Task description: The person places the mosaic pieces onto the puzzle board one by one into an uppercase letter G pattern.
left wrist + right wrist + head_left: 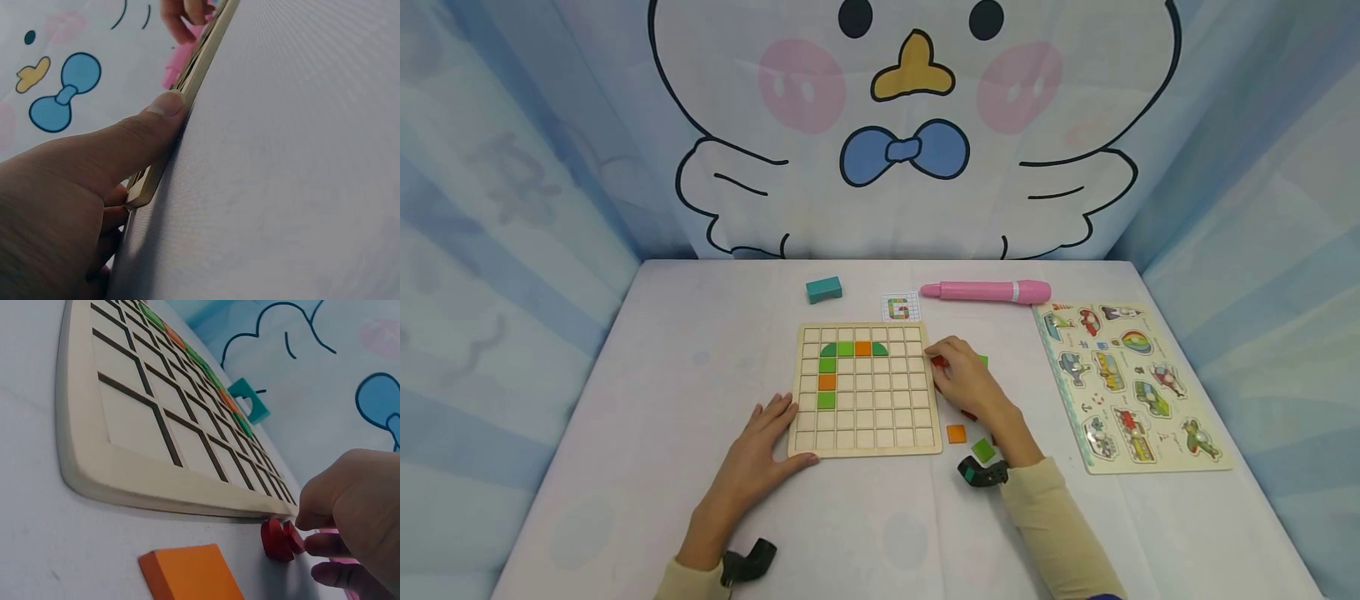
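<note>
Nearest the person, the left hand (758,454) lies flat on the white worktop (625,400) at the near left corner of the wooden grid board (865,442). Its fingers are straight and its thumb presses along the board's near edge, so the grip is wide and holds nothing; the left wrist view shows that thumb (164,111) against the board's rim (187,94).

To the right of the board, an orange square tile (956,433) and a green square tile (982,450) lie loose on the worktop beside the right forearm.

Further out, the right hand (967,380) sits just off the board's right edge, its fingertips curled and pinching a red piece (938,362). The right wrist view shows this red piece (280,539) low at the worktop, just beside the far right corner of the board (125,481). A green tile (982,361) peeks out behind the hand.

On the board, green and orange tiles (846,349) fill part of the second row and run down the second column.

To the far right lies a vehicle peg puzzle (1127,387). Beyond the board are a small pattern card (900,307), a teal arch block (823,289) and a pink pen (987,292).
</note>
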Motion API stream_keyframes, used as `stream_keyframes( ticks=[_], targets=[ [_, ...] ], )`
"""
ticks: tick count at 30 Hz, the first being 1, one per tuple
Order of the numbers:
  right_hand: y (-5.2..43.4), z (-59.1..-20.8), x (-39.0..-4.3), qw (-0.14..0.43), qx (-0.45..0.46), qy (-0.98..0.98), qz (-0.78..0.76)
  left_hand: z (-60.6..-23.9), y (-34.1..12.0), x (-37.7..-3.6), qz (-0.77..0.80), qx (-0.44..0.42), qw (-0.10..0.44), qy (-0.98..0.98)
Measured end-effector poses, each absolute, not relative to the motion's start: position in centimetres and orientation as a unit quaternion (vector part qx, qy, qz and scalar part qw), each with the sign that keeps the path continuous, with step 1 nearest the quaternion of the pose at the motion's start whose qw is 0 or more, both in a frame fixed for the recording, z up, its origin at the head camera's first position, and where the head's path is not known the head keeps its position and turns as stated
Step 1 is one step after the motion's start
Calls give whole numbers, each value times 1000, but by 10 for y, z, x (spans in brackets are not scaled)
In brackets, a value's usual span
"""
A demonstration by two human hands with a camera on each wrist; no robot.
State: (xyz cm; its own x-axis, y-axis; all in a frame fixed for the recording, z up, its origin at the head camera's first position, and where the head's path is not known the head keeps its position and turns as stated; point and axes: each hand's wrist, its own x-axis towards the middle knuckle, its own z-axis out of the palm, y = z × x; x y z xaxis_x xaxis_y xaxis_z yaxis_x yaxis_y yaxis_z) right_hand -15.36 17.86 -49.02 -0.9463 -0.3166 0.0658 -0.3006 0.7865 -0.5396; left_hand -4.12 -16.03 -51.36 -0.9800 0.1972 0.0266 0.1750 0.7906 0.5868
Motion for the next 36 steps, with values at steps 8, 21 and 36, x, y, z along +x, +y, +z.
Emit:
stream_keyframes(
  ticks=[8,21,36],
  targets=[
    [185,-492,-152,36,-144,953,-264,-514,-161,-41,309,100,14,946],
    [196,-493,-154,55,-140,953,-262,-514,-161,-41,309,99,17,946],
    [201,-490,-152,53,-113,952,-279,-513,-160,-41,312,97,18,945]
  ],
)
